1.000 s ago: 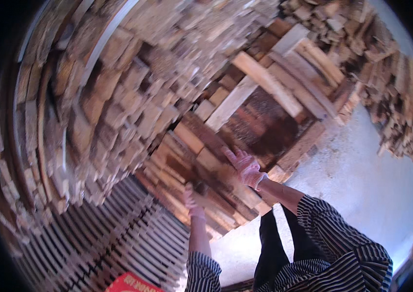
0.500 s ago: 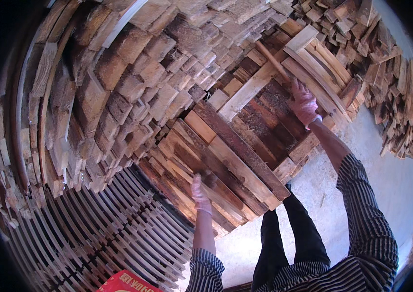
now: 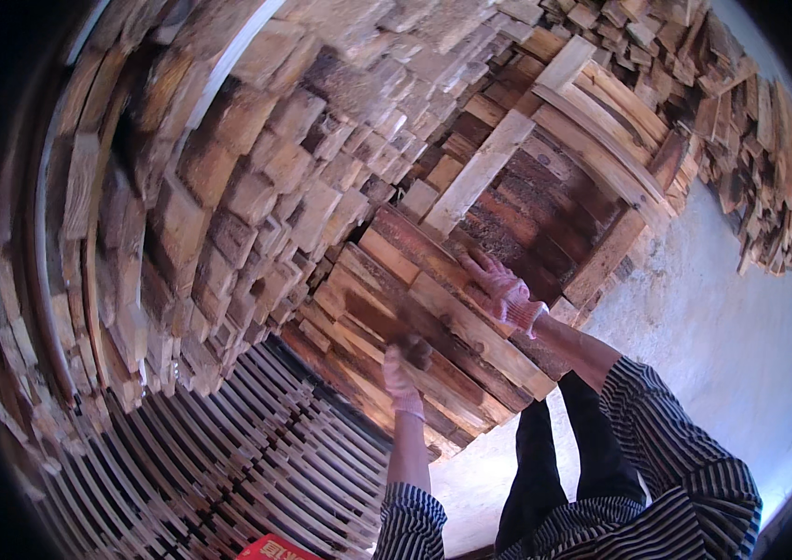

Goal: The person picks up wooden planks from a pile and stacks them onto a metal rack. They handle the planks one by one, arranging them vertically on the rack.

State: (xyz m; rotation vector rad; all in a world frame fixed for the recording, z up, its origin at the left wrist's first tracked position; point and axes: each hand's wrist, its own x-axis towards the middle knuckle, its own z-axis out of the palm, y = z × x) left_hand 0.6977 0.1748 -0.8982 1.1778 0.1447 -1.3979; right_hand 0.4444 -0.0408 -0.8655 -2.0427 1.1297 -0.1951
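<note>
My right hand (image 3: 505, 294), in a pink glove, lies along a long dark wooden board (image 3: 538, 357) on top of the stacked planks, with its thumb at the near edge and its fingers across the top. My left hand (image 3: 402, 383), also gloved, rests at the front left of the planks (image 3: 438, 313). Its fingertips are dark and blurred, so their grip cannot be made out. Beyond my right hand, a pale crosspiece (image 3: 484, 173) lies beside a recess floored with dark boards (image 3: 536, 210).
Sawn wood ends (image 3: 274, 196) rise in a high stack on the left and behind. Evenly spaced slats (image 3: 228, 457) fill the lower left, above a red package (image 3: 274, 549). Curved slats (image 3: 601, 140) border the recess; loose offcuts (image 3: 760, 168) pile beyond the pale floor (image 3: 704, 299).
My right hand has come left and nearer, from the far side of the recess onto the dark board. The round stick beside it is no longer visible. My left hand stays on the planks.
</note>
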